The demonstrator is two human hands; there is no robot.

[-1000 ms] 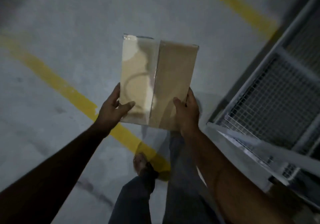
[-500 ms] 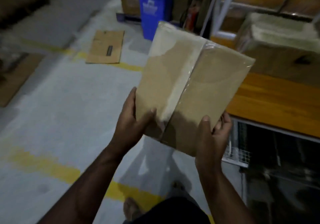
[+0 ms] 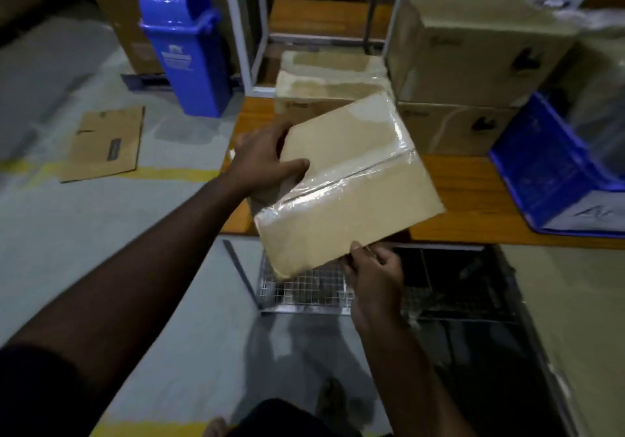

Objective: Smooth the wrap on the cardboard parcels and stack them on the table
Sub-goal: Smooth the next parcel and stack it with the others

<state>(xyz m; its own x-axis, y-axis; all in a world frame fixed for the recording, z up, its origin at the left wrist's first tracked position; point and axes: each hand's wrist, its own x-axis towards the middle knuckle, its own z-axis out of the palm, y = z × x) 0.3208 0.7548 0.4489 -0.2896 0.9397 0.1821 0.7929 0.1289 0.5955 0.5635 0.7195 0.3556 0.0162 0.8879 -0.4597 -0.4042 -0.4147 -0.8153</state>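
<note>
Two hands, head view: a wrapped parcel (image 3: pixel 345 183) is held at the frame's centre, tilted, above the near edge of the wooden table (image 3: pixel 473 199).
Left hand (image 3: pixel 263 162): the parcel's upper-left edge is grasped, thumb on top.
Right hand (image 3: pixel 372 267): the lower corner is pinched.
Stack: more wrapped parcels (image 3: pixel 328 81) are seen just above it on the table.
Risk: the glossy wrap may be let slip by the thin corner pinch, and the stack could be knocked.

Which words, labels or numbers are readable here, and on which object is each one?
None can be read.
Blue bin: white label, blurred.
Flat cardboard on the floor: dark label, too small.
Blue crate: white lettering, cut off and blurred.
Stacked boxes: dark marks only.
</note>
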